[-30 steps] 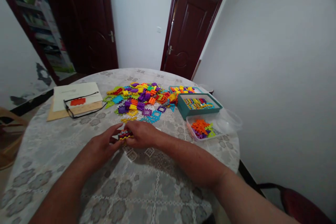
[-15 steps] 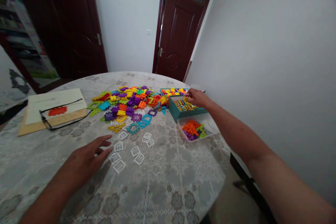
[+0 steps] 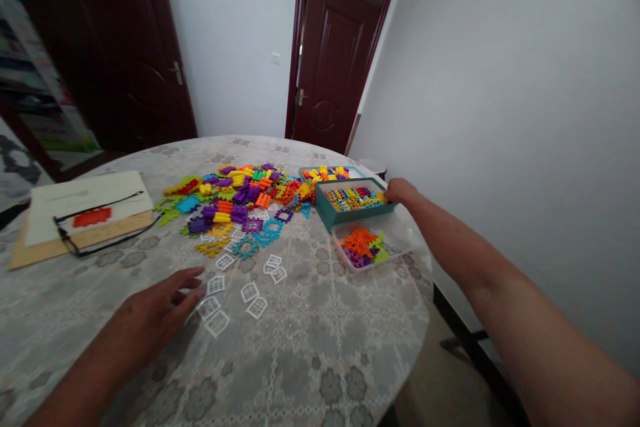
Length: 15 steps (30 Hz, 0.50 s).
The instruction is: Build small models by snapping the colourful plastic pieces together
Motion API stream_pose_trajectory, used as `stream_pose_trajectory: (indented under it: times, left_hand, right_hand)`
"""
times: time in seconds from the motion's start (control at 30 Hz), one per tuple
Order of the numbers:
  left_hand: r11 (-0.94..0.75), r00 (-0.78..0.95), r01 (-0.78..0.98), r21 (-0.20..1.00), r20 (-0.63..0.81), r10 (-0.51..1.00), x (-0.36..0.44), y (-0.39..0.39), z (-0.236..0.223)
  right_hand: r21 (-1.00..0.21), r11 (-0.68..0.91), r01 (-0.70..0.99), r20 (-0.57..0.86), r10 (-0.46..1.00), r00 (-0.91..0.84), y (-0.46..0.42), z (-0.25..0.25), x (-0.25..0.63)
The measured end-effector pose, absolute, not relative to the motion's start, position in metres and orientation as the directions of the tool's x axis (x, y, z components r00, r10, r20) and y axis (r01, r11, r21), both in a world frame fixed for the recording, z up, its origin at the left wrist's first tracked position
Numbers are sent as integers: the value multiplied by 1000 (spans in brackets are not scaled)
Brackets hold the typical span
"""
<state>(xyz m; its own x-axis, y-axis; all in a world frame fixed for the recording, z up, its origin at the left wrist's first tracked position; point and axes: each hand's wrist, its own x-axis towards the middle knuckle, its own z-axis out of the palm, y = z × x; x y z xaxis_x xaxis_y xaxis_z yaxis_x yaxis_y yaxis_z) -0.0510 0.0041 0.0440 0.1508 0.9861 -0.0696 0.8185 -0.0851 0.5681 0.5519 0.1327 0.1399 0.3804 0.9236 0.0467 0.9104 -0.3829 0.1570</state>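
Observation:
My right hand (image 3: pixel 401 191) is at the right end of a green open box (image 3: pixel 345 215), fingers closed at a yellow plastic piece (image 3: pixel 376 199); its exact kind is too small to make out. Rows of colourful bead-like pieces (image 3: pixel 345 199) fill the box. Below it stands a clear plastic tub (image 3: pixel 395 245) with orange, purple and lime toy pieces. Low over the tablecloth, my left hand (image 3: pixel 167 303) hovers with fingers apart and nothing in them. White lattice window pieces (image 3: pixel 216 285) lie just right of its fingertips.
A heap of coloured plastic building pieces (image 3: pixel 245 193) covers the table's middle. Behind the green box is a tray (image 3: pixel 327 174) of similar pieces. Black glasses (image 3: pixel 75 252) and a red toothed piece (image 3: pixel 93 217) rest on paper sheets (image 3: pixel 40 200) at left. The round table's edge curves at right.
My right hand has moved right across the green box to its right end, uncovering more rows. The view has shifted slightly; my left hand keeps its open pose.

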Motion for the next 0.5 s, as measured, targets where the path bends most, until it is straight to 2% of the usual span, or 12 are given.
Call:
stream_pose_trajectory:
  times: [0.2, 0.27, 0.33, 0.43, 0.5]
  left_hand:
    - [-84, 144, 796, 599, -52, 988, -47, 0, 54]
    - [-104, 147, 801, 589, -25, 989, -46, -1, 55]
    - [-132, 167, 806, 577, -7, 986, -45, -3, 53]
    - [-153, 181, 806, 571, 7, 983, -46, -5, 48]
    - [-183, 217, 800, 571, 10, 976, -46, -8, 45]
  right_hand:
    - [169, -429, 887, 75, 903, 423, 122, 150, 541]
    - [168, -424, 890, 126, 905, 407, 118, 155, 525]
    - [145, -355, 923, 218, 922, 321, 112, 156, 498]
    - [74, -42, 996, 303, 953, 18, 87, 143, 438]
    - [-20, 301, 953, 239, 927, -288, 57, 123, 390]
